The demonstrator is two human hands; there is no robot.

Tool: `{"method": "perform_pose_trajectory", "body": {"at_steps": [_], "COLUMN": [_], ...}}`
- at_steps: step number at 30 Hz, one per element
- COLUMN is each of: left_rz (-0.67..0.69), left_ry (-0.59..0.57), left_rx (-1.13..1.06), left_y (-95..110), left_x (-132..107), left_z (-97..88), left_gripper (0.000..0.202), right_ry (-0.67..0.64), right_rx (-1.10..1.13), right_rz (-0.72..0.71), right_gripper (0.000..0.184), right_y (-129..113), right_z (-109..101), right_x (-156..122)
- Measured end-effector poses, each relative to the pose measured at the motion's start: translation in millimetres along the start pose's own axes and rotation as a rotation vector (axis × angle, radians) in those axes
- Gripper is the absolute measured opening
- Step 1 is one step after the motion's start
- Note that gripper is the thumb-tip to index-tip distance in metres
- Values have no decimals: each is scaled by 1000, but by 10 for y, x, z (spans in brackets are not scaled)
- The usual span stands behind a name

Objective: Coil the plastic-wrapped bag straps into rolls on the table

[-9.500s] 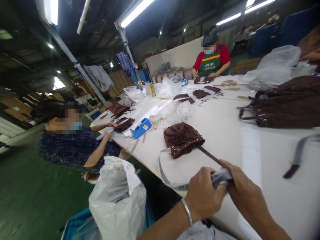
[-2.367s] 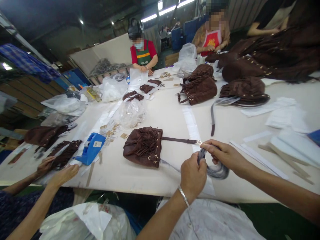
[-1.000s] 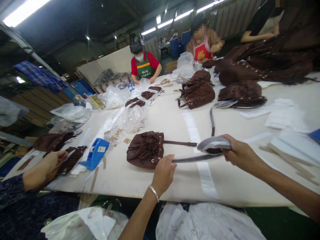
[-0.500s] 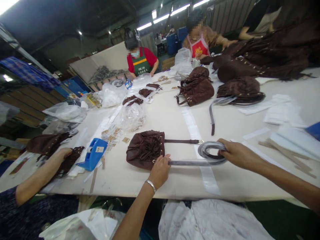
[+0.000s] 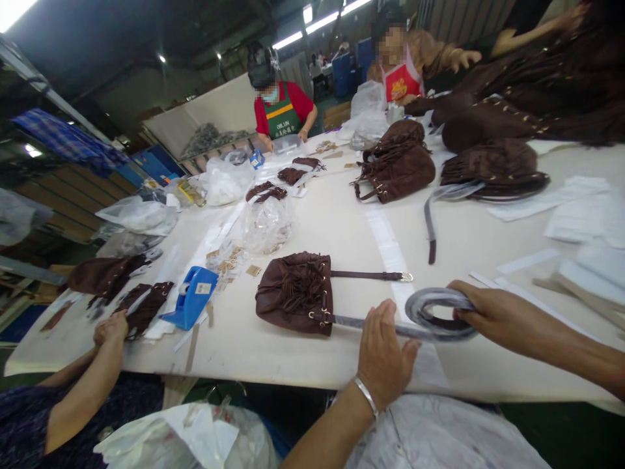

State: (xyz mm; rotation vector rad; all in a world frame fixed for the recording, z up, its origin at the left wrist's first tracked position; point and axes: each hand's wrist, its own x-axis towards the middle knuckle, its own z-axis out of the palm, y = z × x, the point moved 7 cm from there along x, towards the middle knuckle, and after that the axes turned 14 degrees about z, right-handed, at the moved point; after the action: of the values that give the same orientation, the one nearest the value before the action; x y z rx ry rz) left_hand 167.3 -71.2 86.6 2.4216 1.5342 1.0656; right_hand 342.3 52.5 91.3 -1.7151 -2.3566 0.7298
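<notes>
A brown fringed bag (image 5: 295, 292) lies on the white table (image 5: 342, 228) in front of me. Its wrapped strap (image 5: 430, 318) runs right from the bag and ends in a coiled loop. My right hand (image 5: 493, 314) is closed on that loop at the table's near edge. My left hand (image 5: 385, 352) lies flat with fingers stretched over the straight run of the strap, a bracelet on its wrist. A second, bare strap with a metal buckle (image 5: 406, 277) stretches right from the bag.
A blue tape dispenser (image 5: 191, 306) sits left of the bag. A co-worker's hand (image 5: 111, 327) rests on small brown pieces at the left. More brown bags (image 5: 398, 166) and clear plastic bags (image 5: 266, 225) lie farther back, where two people work. White bags hang below the table edge.
My left hand has slid right along the strap, away from the bag, and flattened. My right hand, with the coiled loop, has shifted slightly right.
</notes>
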Motion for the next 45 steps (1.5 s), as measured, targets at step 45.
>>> {"method": "perform_pose_trajectory", "body": {"at_steps": [45], "left_rz": [-623], "left_ry": [249], "left_rx": [-1043], "left_y": [-339], "left_x": [726], "left_z": [393], "left_gripper": [30], "right_ry": [18], "right_rx": [1082], "right_rz": [338], "right_gripper": [28], "right_y": [154], "right_z": [213], "right_x": [120]}}
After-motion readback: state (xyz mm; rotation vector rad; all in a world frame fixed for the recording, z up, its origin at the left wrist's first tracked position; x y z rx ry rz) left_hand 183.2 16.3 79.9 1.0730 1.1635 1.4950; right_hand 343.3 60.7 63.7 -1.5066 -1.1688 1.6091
